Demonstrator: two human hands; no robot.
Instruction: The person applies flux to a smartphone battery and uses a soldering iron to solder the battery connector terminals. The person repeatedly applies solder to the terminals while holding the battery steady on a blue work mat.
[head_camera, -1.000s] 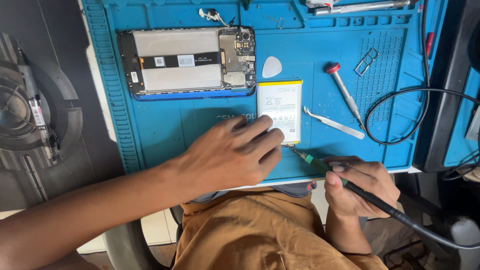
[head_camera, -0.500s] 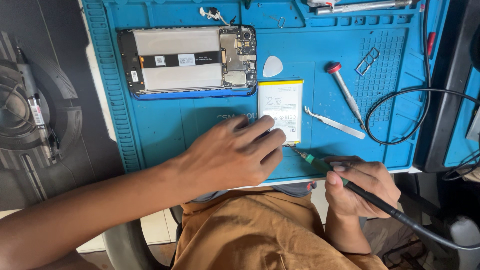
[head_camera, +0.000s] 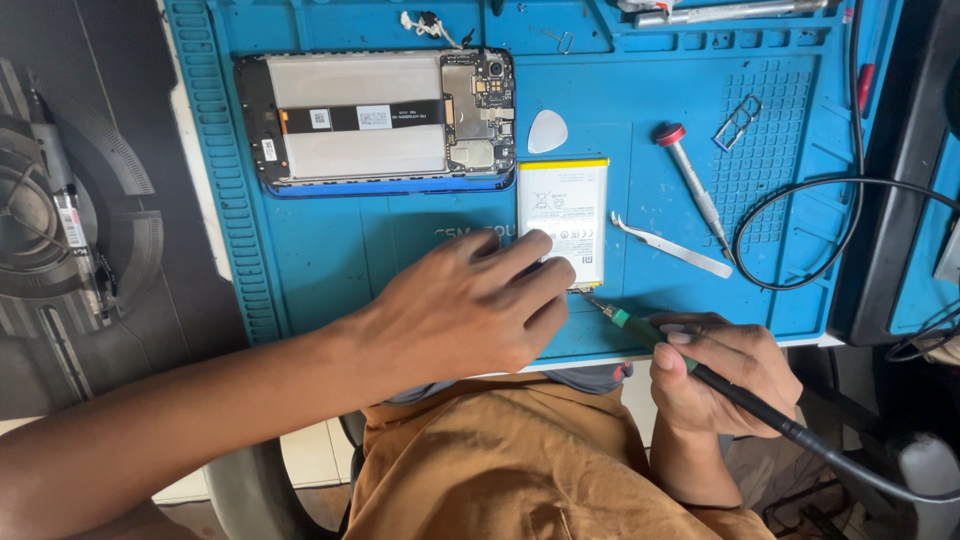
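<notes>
My left hand (head_camera: 470, 305) lies on the blue work mat (head_camera: 330, 250), with its fingertips pressing the lower left edge of a white phone battery (head_camera: 562, 205). In my right hand (head_camera: 720, 365) I hold a soldering iron (head_camera: 650, 335) with a green collar and a black handle; its tip touches the battery's lower right corner. An opened phone (head_camera: 375, 120), back cover off and circuit board showing, sits at the mat's far left.
On the mat lie a white pick (head_camera: 547, 131), metal tweezers (head_camera: 672, 246), a red-capped screwdriver (head_camera: 690, 180), a SIM tray (head_camera: 737, 122) and a looped black cable (head_camera: 800, 230). A round dark stand (head_camera: 50, 230) sits to the left. My orange clothing (head_camera: 500, 460) is below.
</notes>
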